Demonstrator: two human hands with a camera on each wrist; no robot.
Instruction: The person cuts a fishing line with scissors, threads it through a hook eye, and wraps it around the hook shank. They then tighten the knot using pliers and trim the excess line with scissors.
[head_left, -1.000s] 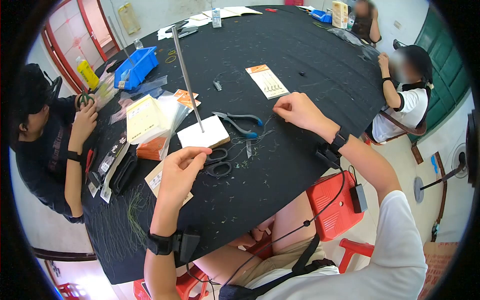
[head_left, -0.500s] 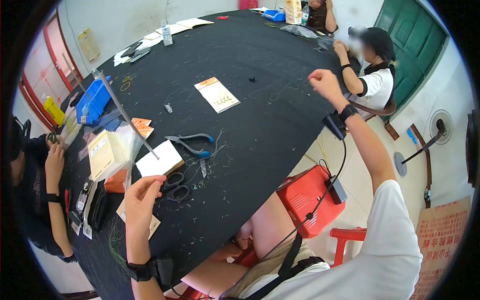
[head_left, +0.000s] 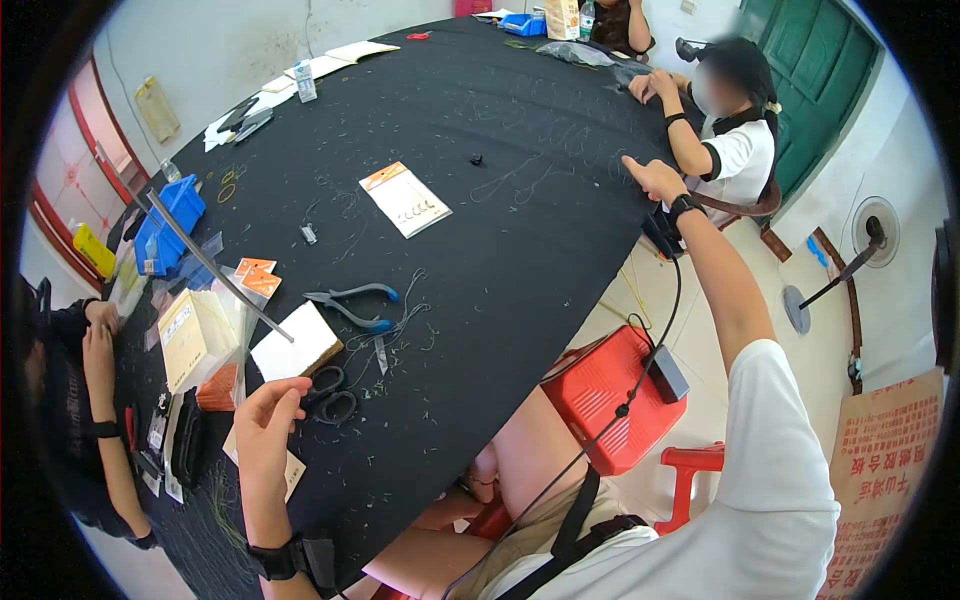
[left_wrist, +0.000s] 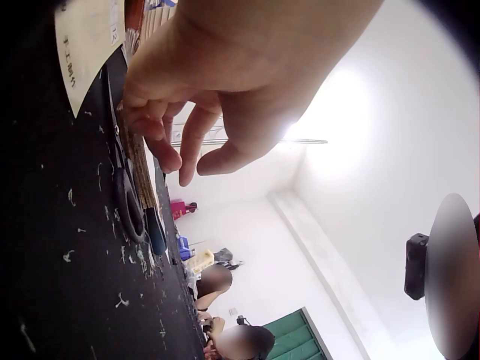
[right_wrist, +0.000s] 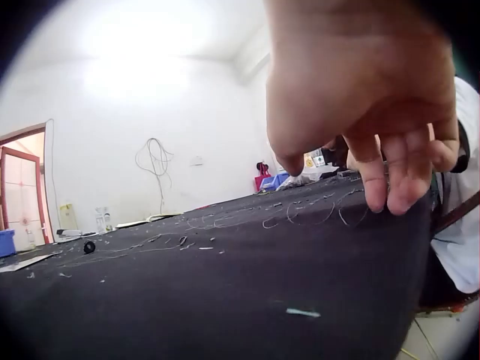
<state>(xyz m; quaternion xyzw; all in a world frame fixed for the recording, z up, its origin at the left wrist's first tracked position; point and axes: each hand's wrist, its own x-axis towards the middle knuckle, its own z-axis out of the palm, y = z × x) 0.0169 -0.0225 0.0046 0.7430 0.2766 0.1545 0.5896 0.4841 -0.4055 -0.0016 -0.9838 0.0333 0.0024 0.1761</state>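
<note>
My left hand (head_left: 263, 432) is raised at the near left, beside the black-handled scissors (head_left: 331, 396) and a white-topped block (head_left: 297, 342) bearing an upright metal rod (head_left: 215, 270). Its thumb and fingertips come close together in the left wrist view; I cannot tell whether they hold something thin. My right hand (head_left: 657, 180) reaches out over the table's right edge, fingers forward and relaxed in the right wrist view, nothing seen in them. Below its fingertips lie loose curls of thin clear line (right_wrist: 300, 214). Blue-handled pliers (head_left: 352, 308) lie beyond the block.
An orange-topped packet of hooks (head_left: 405, 200) lies mid-table. Left of the block stand a stack of cards (head_left: 198, 340) and a blue bin (head_left: 172, 222). Tangled line (head_left: 412, 310) and clippings lie by the pliers. Other people sit around the table. A red stool (head_left: 615, 400) stands at the right.
My right hand has swung outward to the far right, from beside the hook packet to the table's right edge, its fingers straightening. The head view has turned right; my left hand stays by the scissors.
</note>
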